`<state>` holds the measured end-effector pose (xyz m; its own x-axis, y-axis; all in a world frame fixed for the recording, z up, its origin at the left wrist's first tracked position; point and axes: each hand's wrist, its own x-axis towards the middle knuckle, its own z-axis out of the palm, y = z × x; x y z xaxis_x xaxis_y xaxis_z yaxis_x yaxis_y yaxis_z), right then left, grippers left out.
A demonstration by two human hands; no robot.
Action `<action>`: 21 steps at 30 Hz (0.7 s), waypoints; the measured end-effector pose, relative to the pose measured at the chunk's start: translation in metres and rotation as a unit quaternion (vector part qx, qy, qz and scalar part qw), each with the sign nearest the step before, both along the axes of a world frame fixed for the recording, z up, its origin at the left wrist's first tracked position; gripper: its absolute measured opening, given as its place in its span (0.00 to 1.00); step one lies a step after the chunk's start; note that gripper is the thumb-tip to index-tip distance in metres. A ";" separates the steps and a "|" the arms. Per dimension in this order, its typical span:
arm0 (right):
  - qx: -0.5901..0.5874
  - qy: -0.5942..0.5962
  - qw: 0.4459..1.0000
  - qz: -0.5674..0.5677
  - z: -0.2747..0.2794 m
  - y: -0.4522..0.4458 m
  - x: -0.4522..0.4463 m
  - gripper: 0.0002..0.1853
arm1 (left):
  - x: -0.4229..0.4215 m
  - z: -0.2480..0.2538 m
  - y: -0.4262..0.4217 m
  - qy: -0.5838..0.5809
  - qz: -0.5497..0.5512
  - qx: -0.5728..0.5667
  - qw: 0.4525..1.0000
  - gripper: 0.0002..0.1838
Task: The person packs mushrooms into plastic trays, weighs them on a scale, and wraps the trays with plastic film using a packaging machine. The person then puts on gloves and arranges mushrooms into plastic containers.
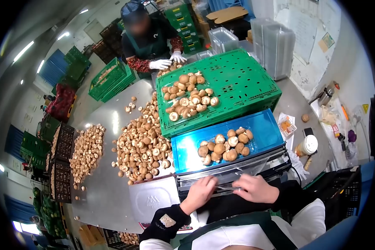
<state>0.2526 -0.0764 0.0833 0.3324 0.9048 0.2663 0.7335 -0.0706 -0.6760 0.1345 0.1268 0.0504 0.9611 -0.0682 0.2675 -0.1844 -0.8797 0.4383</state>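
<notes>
My left hand (201, 192) and my right hand (256, 188) are both closed, pinching clear plastic film (231, 177) along the near edge of a film wrapping machine (287, 160). Wrinkled film stretches between my fingers. Just beyond, a clear tray of brown mushrooms (226, 146) sits on the machine's blue top (186, 152). Left of my left hand stands a scale with a silver plate (152, 198).
Two filled mushroom trays (189, 98) rest on an upturned green crate (237, 79). Loose mushrooms (141, 143) lie heaped on the metal table (100, 200). A white-lidded cup (309, 144) stands at right. Across the table, a person in white gloves (160, 64) handles mushrooms.
</notes>
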 end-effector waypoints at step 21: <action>-0.125 -0.115 0.985 -0.024 -0.037 -0.001 0.027 0.03 | -0.012 0.001 -0.009 0.082 -0.003 -0.002 0.997 0.05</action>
<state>0.2793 -0.0774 0.0464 0.3342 0.9361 0.1100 0.8571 -0.2533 -0.4486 0.1222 0.1178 0.0518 0.9916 -0.0727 0.1067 -0.1145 -0.8768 0.4669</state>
